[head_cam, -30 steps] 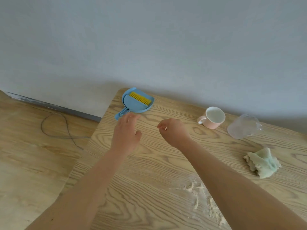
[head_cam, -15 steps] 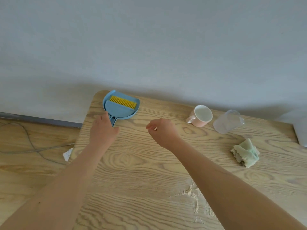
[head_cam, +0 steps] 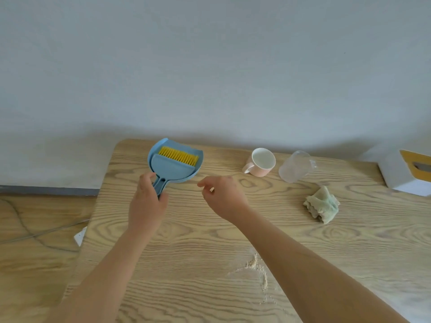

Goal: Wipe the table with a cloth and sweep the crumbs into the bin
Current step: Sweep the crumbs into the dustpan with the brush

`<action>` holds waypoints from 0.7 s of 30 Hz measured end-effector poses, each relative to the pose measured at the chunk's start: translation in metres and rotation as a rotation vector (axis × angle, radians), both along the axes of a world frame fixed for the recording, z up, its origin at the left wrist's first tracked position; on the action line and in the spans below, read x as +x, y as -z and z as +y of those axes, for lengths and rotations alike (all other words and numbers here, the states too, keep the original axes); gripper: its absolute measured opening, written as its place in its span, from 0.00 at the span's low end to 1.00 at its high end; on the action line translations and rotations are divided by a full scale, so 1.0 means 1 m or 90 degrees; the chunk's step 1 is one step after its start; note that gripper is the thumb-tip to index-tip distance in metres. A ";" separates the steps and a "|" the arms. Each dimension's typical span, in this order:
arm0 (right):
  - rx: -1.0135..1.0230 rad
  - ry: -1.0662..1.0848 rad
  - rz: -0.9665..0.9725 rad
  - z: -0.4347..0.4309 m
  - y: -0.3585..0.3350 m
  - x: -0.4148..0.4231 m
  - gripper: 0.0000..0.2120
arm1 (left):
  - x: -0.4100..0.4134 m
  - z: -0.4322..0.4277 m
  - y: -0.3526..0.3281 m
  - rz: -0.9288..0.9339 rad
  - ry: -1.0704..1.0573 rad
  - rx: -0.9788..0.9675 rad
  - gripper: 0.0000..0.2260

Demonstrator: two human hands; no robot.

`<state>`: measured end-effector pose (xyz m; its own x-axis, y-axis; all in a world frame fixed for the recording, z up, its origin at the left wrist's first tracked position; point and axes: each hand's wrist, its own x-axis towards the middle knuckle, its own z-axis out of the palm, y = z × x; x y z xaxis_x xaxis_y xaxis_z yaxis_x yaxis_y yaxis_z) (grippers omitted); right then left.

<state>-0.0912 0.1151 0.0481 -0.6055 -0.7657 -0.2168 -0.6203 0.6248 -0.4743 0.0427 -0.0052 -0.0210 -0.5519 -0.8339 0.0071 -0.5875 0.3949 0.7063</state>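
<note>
Fetching sweeping tools: left hand (head_cam: 147, 203) closing around dustpan (head_cam: 173, 169) handle, right hand (head_cam: 224, 194) loosely curled, empty. Next, lifting toward crumbs (head_cam: 255, 268).

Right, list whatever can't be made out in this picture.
- Head view: the dustpan handle's end, covered by the left hand.
- The white and yellow box, cut off by the right edge.
- The crumbs, partly behind the right forearm.
- Inside the clear cup: too hazy to judge.
</note>
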 end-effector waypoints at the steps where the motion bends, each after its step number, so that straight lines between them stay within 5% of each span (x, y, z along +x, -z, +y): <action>1: -0.012 -0.002 0.013 0.005 -0.005 0.001 0.15 | 0.000 0.010 -0.005 0.014 0.010 -0.009 0.20; 21: 0.020 -0.079 0.071 0.173 -0.041 -0.011 0.13 | -0.018 0.185 -0.070 0.004 0.209 -0.077 0.14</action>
<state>-0.1025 0.2879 0.0887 -0.5277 -0.8303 -0.1789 -0.7415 0.5531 -0.3798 0.0249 0.1795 0.0489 -0.7906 -0.6042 0.0997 -0.4104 0.6436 0.6460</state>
